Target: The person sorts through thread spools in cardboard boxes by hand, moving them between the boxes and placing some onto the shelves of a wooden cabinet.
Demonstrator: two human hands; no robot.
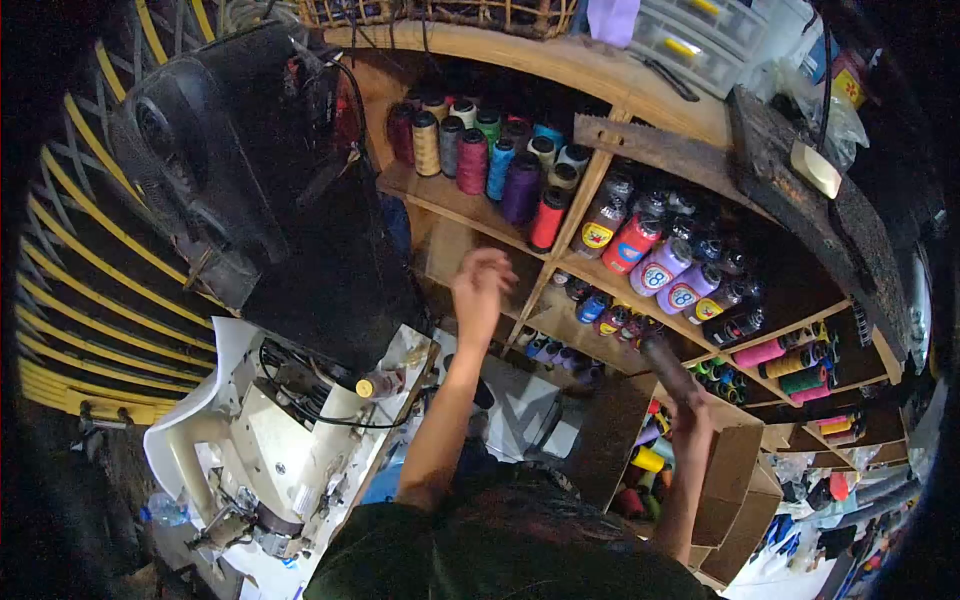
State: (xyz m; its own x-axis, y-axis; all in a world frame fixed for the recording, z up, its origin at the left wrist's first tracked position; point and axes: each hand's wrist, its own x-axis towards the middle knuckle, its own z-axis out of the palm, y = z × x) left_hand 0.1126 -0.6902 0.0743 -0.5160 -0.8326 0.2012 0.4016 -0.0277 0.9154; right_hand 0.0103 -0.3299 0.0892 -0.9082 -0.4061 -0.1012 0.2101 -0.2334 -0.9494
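My left hand (482,285) is raised in front of the wooden shelf unit, below the thread cones. Its fingers are loosely bent and a little blurred, and I see nothing in them. My right hand (690,410) grips the lower end of a dark brown cylinder (666,366), long and slightly blurred; whether it is a bottle or a thread cone I cannot make out. The cylinder tilts up toward the shelf with small spools. Under my right hand, an open cardboard box (728,470) holds several coloured thread cones (648,459).
Thread cones (472,165) stand on the upper left shelf, labelled bottles (660,268) to their right. A white sewing machine (285,450) is at lower left, beside a black bag-like item (250,190). A hand saw (670,150) lies across the shelf top.
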